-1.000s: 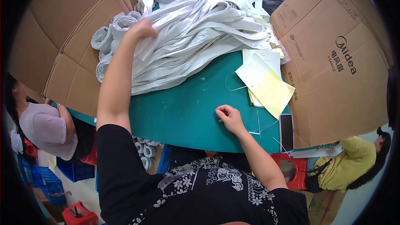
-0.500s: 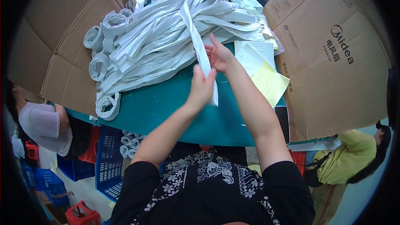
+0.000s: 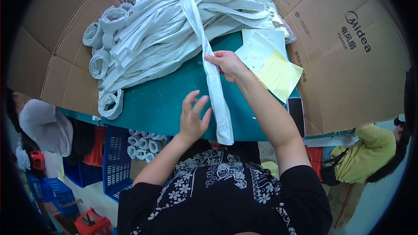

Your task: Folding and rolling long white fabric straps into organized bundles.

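A long white fabric strip (image 3: 216, 91) runs from the big pile of white strips (image 3: 174, 21) down over the near edge of the green table (image 3: 152, 100). My right hand (image 3: 226, 64) pinches the strip at about its middle. My left hand (image 3: 193, 117) hovers with fingers spread just left of the strip's lower part, touching or nearly touching it. The strip's free end hangs over the table edge near my lap.
Rolled white strips (image 3: 101, 63) lie at the pile's left. White and yellow paper sheets (image 3: 272, 63) and a dark phone (image 3: 296, 109) lie on the right. Cardboard walls (image 3: 348, 48) flank both sides. A blue crate (image 3: 115, 156) with rolls sits below. Seated people are at left (image 3: 43, 124) and right (image 3: 365, 156).
My left hand came back from the pile and both hands drew one strip toward me. Now my left hand has let go and opened, while the right still holds the strip, which lies longer down the table.
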The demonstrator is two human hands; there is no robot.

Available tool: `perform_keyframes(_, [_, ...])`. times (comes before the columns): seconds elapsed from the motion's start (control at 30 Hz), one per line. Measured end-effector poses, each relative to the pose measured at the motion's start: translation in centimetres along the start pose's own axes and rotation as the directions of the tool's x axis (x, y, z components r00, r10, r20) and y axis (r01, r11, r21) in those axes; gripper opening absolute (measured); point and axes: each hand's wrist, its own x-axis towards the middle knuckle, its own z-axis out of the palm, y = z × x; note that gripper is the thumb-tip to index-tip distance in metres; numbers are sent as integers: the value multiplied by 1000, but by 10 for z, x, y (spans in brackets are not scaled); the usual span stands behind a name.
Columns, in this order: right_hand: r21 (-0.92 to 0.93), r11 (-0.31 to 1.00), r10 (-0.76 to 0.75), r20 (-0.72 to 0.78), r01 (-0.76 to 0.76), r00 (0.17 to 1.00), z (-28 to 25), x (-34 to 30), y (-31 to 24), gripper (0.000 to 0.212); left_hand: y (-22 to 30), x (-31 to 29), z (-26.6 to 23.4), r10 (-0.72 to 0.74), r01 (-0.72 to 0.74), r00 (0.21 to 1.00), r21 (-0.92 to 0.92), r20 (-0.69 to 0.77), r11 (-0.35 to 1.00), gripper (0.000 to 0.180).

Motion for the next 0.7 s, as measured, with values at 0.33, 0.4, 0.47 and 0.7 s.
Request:
perform_keyframes(0.33, [-8,997,-73,207,76,976,-5,-11,11,20,-5,33,-13,409,-444,886,146,217,884,33])
perform_keyframes(0.4, [43,998,-49,218,41,975,-2,-16,18,19,-5,31,-15,419,-446,887,128,194,886,33])
perform_keyframes(0.47, [109,994,-20,228,-6,973,-1,-27,32,18,3,21,-16,458,-492,857,111,235,864,30])
perform_keyframes(0.7, [277,948,111,171,-155,979,-6,-60,60,21,13,-10,-11,459,-476,837,-15,299,879,30])
